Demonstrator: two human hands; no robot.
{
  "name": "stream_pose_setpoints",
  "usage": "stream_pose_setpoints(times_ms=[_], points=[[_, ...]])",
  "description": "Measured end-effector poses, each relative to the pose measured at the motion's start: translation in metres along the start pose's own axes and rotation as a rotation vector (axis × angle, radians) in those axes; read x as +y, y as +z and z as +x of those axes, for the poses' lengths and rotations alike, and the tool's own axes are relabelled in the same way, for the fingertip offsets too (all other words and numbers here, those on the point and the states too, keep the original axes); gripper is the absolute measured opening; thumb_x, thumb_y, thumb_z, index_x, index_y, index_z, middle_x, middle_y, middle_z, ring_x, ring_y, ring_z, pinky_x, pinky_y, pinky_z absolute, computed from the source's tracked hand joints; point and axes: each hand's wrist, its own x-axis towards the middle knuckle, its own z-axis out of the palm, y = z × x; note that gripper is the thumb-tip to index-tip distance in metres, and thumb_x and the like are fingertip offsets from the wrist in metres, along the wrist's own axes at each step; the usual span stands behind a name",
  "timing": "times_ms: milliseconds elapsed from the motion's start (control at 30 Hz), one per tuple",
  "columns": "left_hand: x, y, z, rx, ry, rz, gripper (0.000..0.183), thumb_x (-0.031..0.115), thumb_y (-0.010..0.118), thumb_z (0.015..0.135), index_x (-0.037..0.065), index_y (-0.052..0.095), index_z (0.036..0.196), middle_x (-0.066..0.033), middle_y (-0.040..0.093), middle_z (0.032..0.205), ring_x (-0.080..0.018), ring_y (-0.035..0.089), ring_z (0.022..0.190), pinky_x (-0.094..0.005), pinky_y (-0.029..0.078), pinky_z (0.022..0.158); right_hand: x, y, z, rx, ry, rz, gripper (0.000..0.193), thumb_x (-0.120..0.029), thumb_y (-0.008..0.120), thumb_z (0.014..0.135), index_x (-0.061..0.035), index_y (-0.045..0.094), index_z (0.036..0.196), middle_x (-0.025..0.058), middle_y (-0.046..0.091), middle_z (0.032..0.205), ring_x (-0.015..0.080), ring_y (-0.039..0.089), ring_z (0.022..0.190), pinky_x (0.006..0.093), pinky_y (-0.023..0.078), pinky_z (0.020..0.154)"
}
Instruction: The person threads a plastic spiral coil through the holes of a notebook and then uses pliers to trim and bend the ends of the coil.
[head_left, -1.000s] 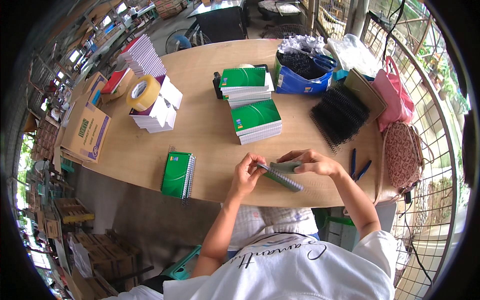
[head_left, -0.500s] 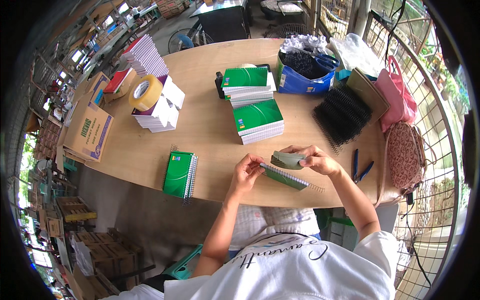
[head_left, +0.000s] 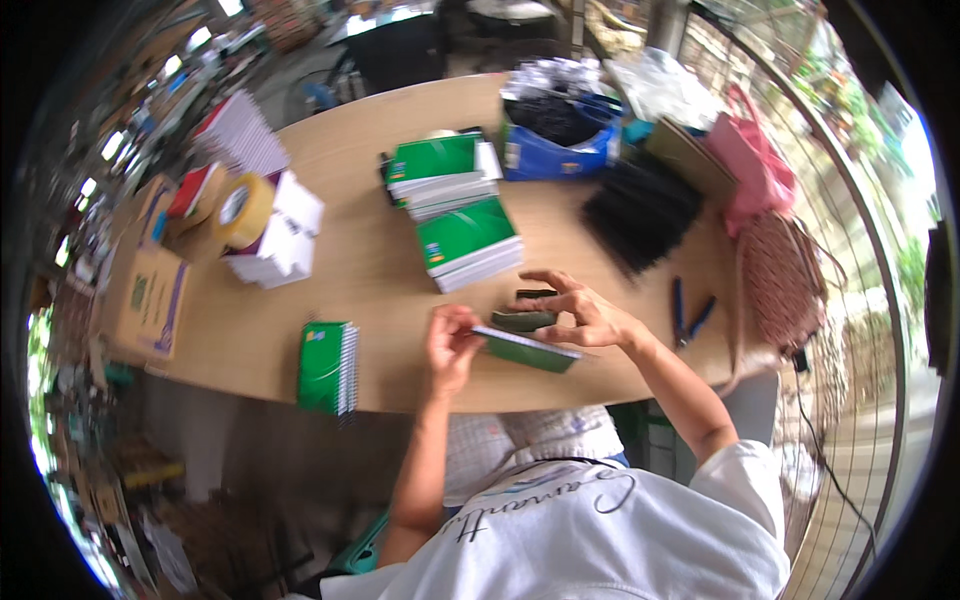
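Observation:
My left hand [head_left: 450, 350] pinches the left end of a small green spiral notebook [head_left: 532, 353], tilted on edge above the near part of the table. Over a dark grey-green object [head_left: 522, 321] with a curved edge, my right hand [head_left: 588, 314] has its fingers spread. That object rests by the notebook's far side; its exact kind is not clear in the blur. Beyond my hands stand stacks of green-covered notepads [head_left: 470, 240]. Several bound green notebooks [head_left: 326, 366] with wire spirals lie to the left, at the near table edge.
Blue-handled pliers [head_left: 690, 315] lie right of my right hand, near a patterned bag [head_left: 785, 285] and a pink bag [head_left: 752, 170]. Black spiral coils [head_left: 643, 213] and a blue box [head_left: 560, 155] sit farther back. A tape roll [head_left: 245, 208] tops white pads at left.
My right hand has loosened its hold on the grey-green object, now lower, and spread its fingers. My left hand still holds the notebook. The whole view has shifted, with blur.

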Motion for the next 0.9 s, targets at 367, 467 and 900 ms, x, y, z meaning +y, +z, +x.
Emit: stream_pose_setpoints(times_ms=[367,467,900], points=[[0.057,0.014,-0.008,0.043,-0.161,0.063,0.069,-0.007,0.064,0.085,0.012,0.033,0.143,-0.0057,0.062,0.100,-0.0081,0.057,0.085,-0.0208,0.049,0.074,0.024,-0.075,-0.202,0.176,0.427,-0.856,0.043,0.000,0.071,0.069,-0.0131,0.058,0.107,0.0157,0.044,0.132,0.0421,0.043,0.120,0.0514,0.039,0.101],[0.062,0.017,-0.006,0.025,-0.189,0.042,0.078,-0.008,0.062,0.086,0.016,0.025,0.150,-0.0075,0.063,0.106,-0.0078,0.057,0.088,-0.0201,0.049,0.074,0.009,-0.069,-0.181,0.158,0.327,-0.754,0.045,-0.005,0.071,0.072,-0.0120,0.057,0.113,0.0160,0.044,0.133,0.0438,0.042,0.121,0.0540,0.033,0.106],[0.092,0.023,-0.011,0.094,-0.186,0.153,0.090,-0.008,0.057,0.089,0.020,0.004,0.156,-0.0169,0.068,0.105,-0.0125,0.064,0.093,-0.0243,0.049,0.077,-0.021,-0.030,-0.069,0.309,0.106,-0.485,0.058,-0.003,0.071,0.075,-0.0034,0.053,0.130,0.0189,0.058,0.115,0.0378,0.059,0.099,0.0438,0.049,0.087]])
